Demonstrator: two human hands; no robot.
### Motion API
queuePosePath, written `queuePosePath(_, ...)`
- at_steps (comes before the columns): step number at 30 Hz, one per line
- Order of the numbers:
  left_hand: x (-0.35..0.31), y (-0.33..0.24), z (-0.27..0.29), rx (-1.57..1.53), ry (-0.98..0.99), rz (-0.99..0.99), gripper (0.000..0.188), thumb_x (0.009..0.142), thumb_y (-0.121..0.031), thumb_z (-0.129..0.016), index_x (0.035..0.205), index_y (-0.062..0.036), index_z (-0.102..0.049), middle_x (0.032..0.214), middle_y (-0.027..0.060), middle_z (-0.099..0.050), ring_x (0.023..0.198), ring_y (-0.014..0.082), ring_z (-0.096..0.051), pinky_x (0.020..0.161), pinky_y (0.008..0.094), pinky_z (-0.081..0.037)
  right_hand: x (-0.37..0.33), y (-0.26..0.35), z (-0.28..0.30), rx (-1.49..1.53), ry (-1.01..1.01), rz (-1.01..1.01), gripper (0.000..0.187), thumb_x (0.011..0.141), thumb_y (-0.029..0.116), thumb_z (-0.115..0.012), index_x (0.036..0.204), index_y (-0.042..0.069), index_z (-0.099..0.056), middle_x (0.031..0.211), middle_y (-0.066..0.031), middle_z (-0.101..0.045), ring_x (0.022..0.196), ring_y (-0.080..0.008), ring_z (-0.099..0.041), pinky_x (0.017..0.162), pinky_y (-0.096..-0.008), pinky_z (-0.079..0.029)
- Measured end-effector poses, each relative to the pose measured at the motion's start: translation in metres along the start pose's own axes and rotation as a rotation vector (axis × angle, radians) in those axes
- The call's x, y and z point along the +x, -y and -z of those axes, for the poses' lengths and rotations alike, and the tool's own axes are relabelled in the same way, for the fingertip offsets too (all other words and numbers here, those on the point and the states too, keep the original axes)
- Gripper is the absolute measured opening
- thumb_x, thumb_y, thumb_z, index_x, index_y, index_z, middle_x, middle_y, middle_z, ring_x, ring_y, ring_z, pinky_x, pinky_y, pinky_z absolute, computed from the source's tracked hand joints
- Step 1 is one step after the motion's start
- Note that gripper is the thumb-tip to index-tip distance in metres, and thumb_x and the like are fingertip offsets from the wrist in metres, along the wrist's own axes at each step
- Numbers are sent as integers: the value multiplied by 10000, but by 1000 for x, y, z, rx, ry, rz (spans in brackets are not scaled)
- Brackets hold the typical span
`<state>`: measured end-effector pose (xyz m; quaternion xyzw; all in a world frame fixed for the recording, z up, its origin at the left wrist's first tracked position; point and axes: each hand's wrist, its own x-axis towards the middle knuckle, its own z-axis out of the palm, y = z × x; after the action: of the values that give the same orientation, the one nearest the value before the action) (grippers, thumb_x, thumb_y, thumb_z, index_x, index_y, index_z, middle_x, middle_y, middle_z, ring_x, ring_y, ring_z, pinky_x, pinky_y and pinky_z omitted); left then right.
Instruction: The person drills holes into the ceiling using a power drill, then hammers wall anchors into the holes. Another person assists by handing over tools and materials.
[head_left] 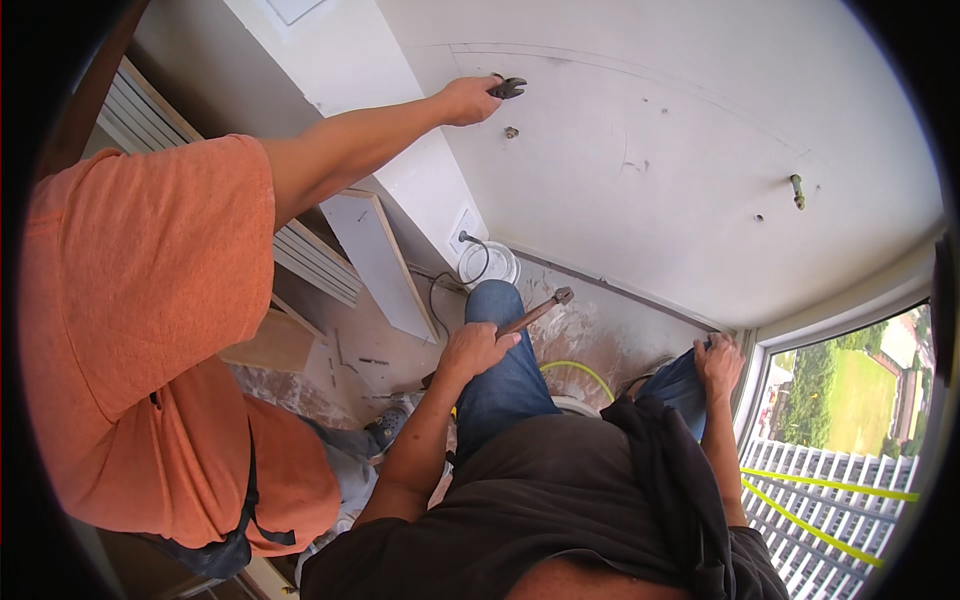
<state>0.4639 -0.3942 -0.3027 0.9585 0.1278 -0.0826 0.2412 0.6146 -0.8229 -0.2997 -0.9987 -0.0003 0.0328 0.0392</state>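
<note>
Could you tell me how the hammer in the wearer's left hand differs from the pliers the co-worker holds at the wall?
The hammer is long, with a brown wooden handle and metal head; the pliers are short and dark. The hammer lies low across the wearer's jeans-clad knee, gripped by the left hand, while the pliers are raised against the white wall in the co-worker's hand. Both are hand tools held in one hand. The wearer's right hand rests on the other knee.

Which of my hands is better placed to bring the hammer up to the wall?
Left, probably. The left hand already grips the hammer above the knee, its head toward the wall. The right hand is empty and rests on the other knee.
</note>
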Motion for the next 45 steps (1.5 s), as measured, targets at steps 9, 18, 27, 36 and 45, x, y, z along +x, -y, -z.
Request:
queuePosePath(9, -1, -3, 1, 2, -6, 13, 654, 889, -576, -598, 742, 58, -654, 759, 301, -645, 766, 464, -646, 709, 523, -506, 0, -2, -1, 3, 4, -13, 379, 828, 366, -680, 1084, 90, -727, 1193, -80, -668, 1180, -300, -572, 998, -484, -420)
queuePosePath(18, -6, -3, -1, 15, -50, -8, 640, 888, -571, -600, 738, 50, -643, 756, 306, -643, 763, 467, -646, 707, 529, -506, -1, -2, 0, 1, 16, -25, 383, 836, 360, -681, 1106, 92, -725, 1214, -78, -666, 1195, -302, -567, 1012, -487, -413)
queuePosePath(27, -6, 1, -4, 7, -69, -18, 632, 885, -561, -610, 734, 52, -643, 750, 305, -642, 756, 466, -646, 704, 528, -508, -1, -1, 0, -2, 34, -37, 397, 835, 366, -679, 1125, 99, -724, 1232, -72, -661, 1212, -290, -559, 1026, -486, -405)
queuePosePath(36, -6, 2, -6, 0, -71, -23, 630, 885, -558, -611, 726, 51, -640, 742, 305, -639, 749, 467, -645, 693, 530, -506, 0, -6, -6, -11, 27, -33, 398, 835, 366, -673, 1127, 99, -720, 1234, -74, -659, 1215, -289, -558, 1024, -487, -405)
queuePosePath(45, -8, 4, -4, -12, -70, -19, 626, 886, -554, -609, 738, 54, -644, 753, 303, -643, 767, 468, -644, 713, 523, -504, 0, 0, -1, 4, 37, -26, 414, 834, 379, -680, 1129, 91, -716, 1241, -79, -659, 1232, -291, -549, 1034, -496, -394)
